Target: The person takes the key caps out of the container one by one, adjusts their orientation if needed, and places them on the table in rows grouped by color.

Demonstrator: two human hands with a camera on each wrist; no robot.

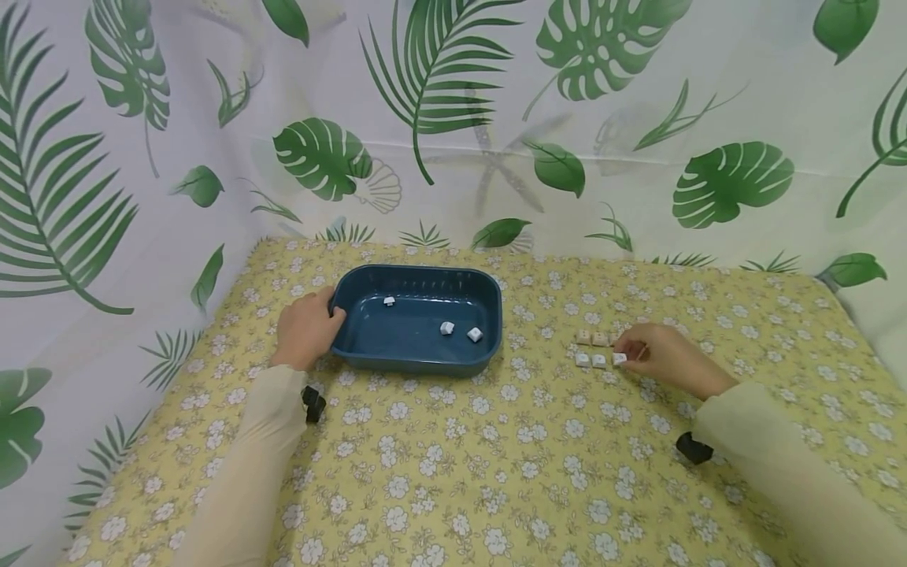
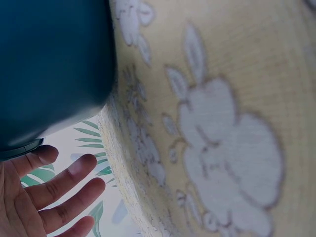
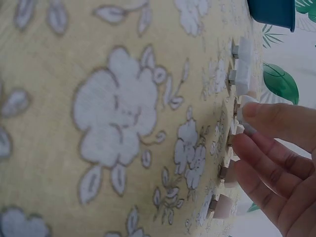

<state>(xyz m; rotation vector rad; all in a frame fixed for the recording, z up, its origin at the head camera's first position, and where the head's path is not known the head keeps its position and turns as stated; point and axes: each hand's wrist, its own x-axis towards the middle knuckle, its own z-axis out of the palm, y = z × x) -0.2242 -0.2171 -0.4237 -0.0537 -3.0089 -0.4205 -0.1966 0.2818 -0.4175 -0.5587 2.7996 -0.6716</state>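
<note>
My left hand (image 1: pixel 306 327) holds the left rim of a blue plastic basin (image 1: pixel 418 365), thumb at the rim and the other fingers outside. In the left wrist view those fingers (image 2: pixel 64 190) are spread below the rim. Three white keycaps lie inside, among them one keycap (image 1: pixel 447 327) near the middle. To the right, my right hand (image 1: pixel 659 354) pinches a white keycap (image 1: pixel 620 359) between thumb and forefinger, at the end of a row with two white keycaps (image 1: pixel 590 361). Just behind is a row of beige keycaps (image 1: pixel 591 338), partly hidden by the hand.
A yellow floral cloth (image 1: pixel 439 472) covers the table. Behind and to the left hangs a white curtain (image 1: pixel 468 197) with green leaf prints. Each wrist wears a small black device, such as the right one (image 1: pixel 694 448).
</note>
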